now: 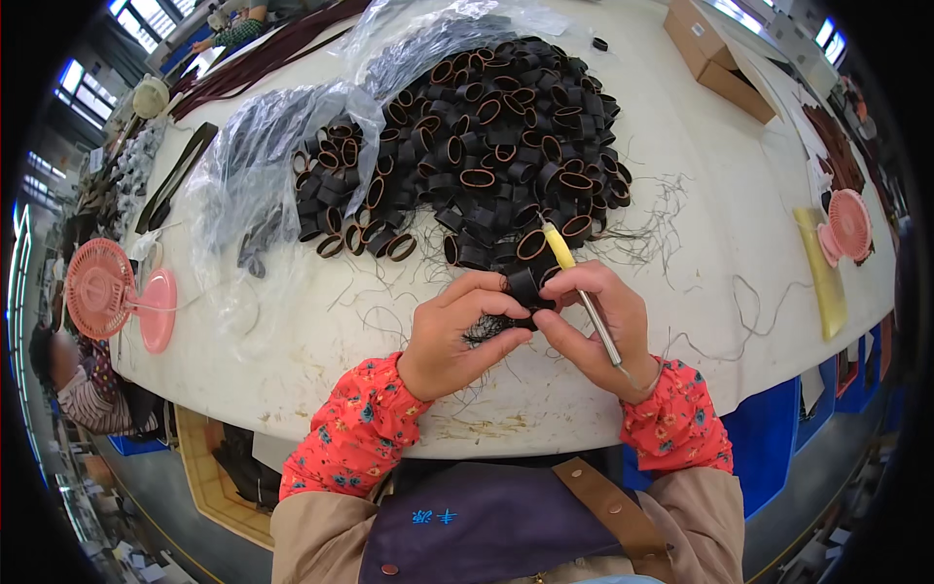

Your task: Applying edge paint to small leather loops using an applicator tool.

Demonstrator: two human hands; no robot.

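Note:
Between the fingertips of both hands is a small black leather-like loop (523, 285), held just in front of a big heap of similar loops (501, 131) with brown rims. My left hand (452, 336) pinches it from the left, and a tuft of dark loose threads (484, 329) shows by those fingers. My right hand (608, 326) pinches its right side. Resting in that same hand is a pen-shaped tool (559, 247) with a yellow grip and metal shaft, its tip pointing away toward the heap. A thin cord runs from the shaft's near end.
Clear plastic bags (292, 136) lie over the heap's left side. Pink fans (97, 289) stand at both table edges, a cardboard box (715, 58) at the back right. Thread scraps (647, 229) and a cord (744, 326) lie on the white table (681, 175). Another person (92, 394) sits at left.

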